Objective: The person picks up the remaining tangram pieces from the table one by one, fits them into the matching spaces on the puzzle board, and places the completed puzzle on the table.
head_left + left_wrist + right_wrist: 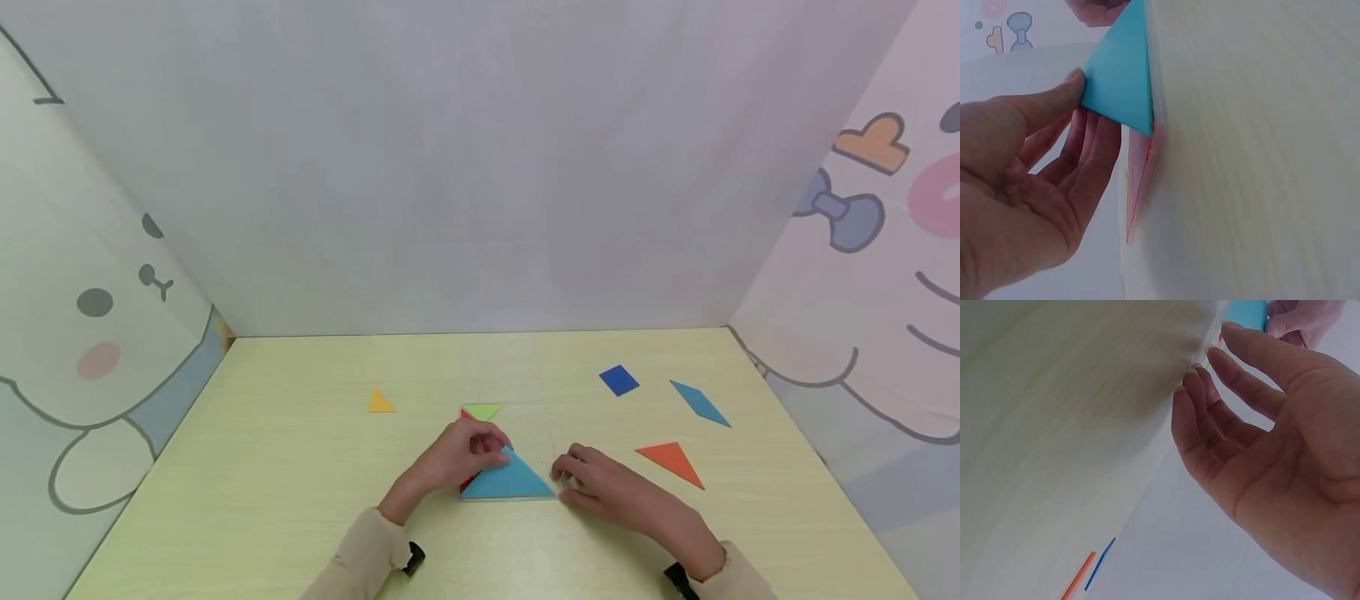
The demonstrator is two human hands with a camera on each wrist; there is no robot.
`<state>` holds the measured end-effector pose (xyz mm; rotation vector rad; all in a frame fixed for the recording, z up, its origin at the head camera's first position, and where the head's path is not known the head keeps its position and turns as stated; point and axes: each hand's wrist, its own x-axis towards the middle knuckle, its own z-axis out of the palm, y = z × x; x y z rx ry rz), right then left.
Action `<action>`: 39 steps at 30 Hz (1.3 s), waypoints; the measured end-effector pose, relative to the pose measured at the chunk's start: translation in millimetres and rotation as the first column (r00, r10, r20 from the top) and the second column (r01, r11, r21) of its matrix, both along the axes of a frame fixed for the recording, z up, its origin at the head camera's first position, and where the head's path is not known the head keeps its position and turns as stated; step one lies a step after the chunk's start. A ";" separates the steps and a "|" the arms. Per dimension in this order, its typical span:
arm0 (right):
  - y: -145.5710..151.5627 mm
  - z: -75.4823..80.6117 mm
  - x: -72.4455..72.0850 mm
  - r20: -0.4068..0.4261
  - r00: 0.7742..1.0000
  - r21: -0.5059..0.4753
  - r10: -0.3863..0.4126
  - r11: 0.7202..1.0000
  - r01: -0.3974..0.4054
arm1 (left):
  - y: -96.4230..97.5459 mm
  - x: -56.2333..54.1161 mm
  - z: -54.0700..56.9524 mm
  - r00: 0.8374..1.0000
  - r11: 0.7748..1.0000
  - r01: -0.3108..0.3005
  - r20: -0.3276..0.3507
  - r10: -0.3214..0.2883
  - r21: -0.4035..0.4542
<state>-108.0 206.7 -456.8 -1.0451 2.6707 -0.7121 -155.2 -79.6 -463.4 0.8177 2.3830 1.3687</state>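
Observation:
My left hand (468, 454) pinches a large light blue triangle (513, 482) near its top corner. In the left wrist view, the thumb lies on the near face of the triangle (1119, 75) with the fingers behind it, and the piece is tilted. Beneath it is a red triangle (1138, 156), mostly hidden by the hand in the head view. A light green triangle (482, 412) lies just beyond the left hand, within a clear square tray (550, 425). By the blue triangle's right corner, my right hand (611, 487) holds nothing, its fingers loosely bent in the right wrist view.
A small yellow triangle (380, 402) lies to the left on the wooden table (300, 467). On the right are a dark blue square (619, 381), a blue parallelogram (701, 404) and an orange triangle (677, 463). A pale curtain (480, 167) stands behind the table.

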 end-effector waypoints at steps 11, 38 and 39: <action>0.7 -0.3 -0.8 -0.008 1.000 -0.001 0.005 1.000 -0.005 | 4.6 0.4 -4.5 0.999 1.000 -0.013 -0.044 0.013 -0.005; 1.7 -0.8 0.1 -0.036 0.999 -0.027 0.014 1.000 -0.015 | 14.7 14.5 2.2 0.996 0.982 -0.070 -0.058 0.061 -0.178; 1.6 -0.8 0.0 -0.026 1.000 -0.027 0.010 1.000 -0.011 | 14.9 15.1 2.2 0.997 0.981 -0.070 -0.057 0.061 -0.183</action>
